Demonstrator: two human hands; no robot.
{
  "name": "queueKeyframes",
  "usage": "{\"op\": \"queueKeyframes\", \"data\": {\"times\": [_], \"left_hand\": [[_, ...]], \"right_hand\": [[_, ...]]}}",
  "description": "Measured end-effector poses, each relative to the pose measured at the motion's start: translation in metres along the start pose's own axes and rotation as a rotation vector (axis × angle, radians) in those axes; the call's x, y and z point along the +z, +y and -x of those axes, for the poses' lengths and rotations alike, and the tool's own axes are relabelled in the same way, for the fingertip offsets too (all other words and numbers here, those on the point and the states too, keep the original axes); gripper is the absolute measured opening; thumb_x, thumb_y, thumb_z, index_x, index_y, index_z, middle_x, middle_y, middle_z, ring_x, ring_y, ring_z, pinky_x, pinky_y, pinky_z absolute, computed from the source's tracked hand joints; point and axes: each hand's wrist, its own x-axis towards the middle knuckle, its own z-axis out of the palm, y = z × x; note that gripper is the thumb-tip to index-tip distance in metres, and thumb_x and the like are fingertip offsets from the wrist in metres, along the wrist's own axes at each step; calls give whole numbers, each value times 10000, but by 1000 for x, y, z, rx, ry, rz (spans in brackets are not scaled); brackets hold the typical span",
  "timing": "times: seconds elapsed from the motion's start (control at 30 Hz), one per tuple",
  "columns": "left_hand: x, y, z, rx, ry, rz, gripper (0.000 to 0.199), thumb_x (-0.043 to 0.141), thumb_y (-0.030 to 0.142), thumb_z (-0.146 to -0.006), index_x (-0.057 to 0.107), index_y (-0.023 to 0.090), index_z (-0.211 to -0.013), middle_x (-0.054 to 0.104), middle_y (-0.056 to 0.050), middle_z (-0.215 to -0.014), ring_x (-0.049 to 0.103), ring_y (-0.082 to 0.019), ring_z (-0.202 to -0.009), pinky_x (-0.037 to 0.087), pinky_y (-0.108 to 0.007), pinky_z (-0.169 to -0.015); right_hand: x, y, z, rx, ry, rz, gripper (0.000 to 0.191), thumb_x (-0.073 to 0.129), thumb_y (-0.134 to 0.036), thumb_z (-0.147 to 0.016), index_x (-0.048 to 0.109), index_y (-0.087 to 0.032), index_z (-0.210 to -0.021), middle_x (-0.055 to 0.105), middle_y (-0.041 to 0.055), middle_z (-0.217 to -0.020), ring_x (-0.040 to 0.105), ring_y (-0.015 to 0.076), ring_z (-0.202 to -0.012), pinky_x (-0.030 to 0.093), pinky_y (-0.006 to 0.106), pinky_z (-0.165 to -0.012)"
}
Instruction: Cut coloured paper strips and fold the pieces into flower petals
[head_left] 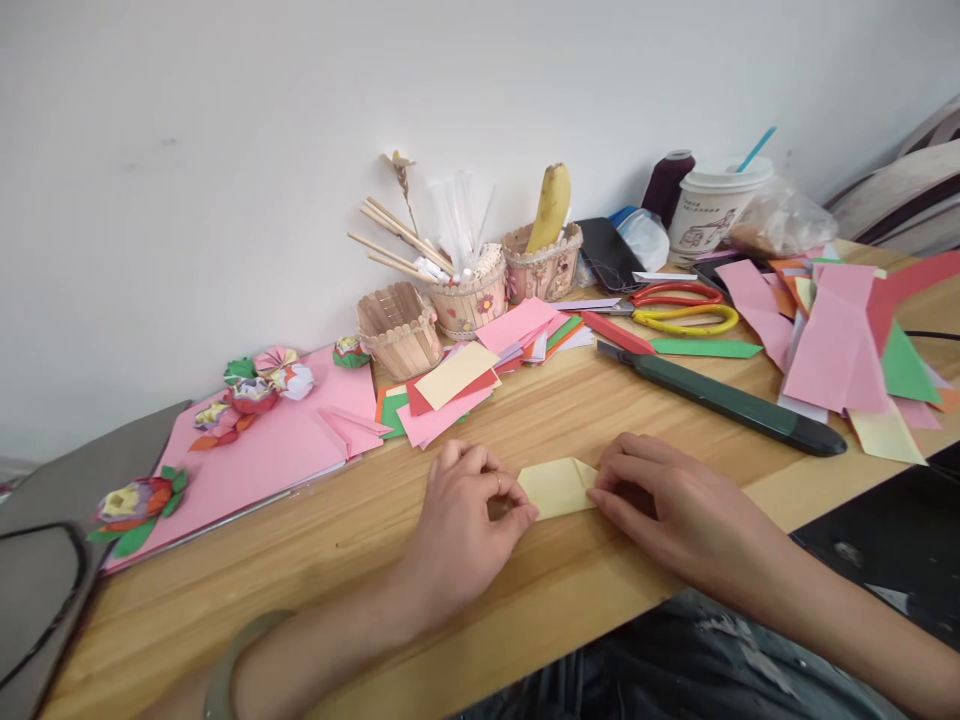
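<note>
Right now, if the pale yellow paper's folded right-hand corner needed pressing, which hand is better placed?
Probably the right hand: its fingertips are at the end of the pale yellow paper with the folded corner, while the left hand is at the opposite end.

Pale yellow paper strip (553, 490): sm., plain, longer side-to-side than deep, lies approx. flat on the wood table (300, 560), nr. its front edge. Far R corner folded, w/ diag. crease + sm. triangular flap. L end in fingertips of left hand (474, 525), R end in those of right hand (667, 500); both ends partly hidden.
</note>
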Motion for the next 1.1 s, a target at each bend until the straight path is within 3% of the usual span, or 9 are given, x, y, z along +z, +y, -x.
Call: {"op": "queueKeyframes", "data": {"times": [0.33, 0.7, 0.87, 1.0, 1.1], "left_hand": [[-3, 13, -5, -159, -121, -81, 129, 676, 135, -757, 630, 185, -647, 574, -15, -822, 439, -217, -893, 397, -405, -812], [-1, 12, -7, -138, -122, -102, 179, 668, 94, -733, 568, 178, -611, 552, -21, -839, 425, -229, -907, 397, -427, -818], [-3, 9, -5, -136, -136, -95, 196, 677, 96, -733, 501, 176, -698, 515, -20, -868, 412, -229, -916, 387, -432, -824], [-4, 7, -3, -82, -133, -83, 181, 662, 81, -754, 515, 184, -785, 492, -20, -916, 398, -228, -943, 370, -418, -821], [-4, 6, 1, 104, -109, -126, 232, 600, 45, -803, 597, 241, -928, 492, -20, -955, 395, -219, -950, 332, -394, -807]], "right_hand": [[11, 1, 6, -91, 97, 253, 228, 422, -279, -917, 510, -195, -724, 537, 38, -754, 538, 191, -698, 422, 313, -584], [12, 2, 5, -128, 114, 296, 159, 471, -255, -889, 477, -201, -739, 529, 26, -745, 523, 191, -685, 408, 310, -581], [10, 4, 4, -150, 134, 243, 136, 472, -244, -892, 460, -207, -762, 539, 21, -747, 522, 178, -680, 403, 289, -573], [6, 6, 6, -310, 165, 257, 158, 384, -186, -931, 520, -201, -854, 571, 52, -868, 527, 181, -770, 412, 309, -662], [2, 5, 10, -504, 116, 305, 281, 290, -160, -957, 561, -197, -1019, 592, 62, -910, 527, 196, -826, 401, 353, -728]]}}
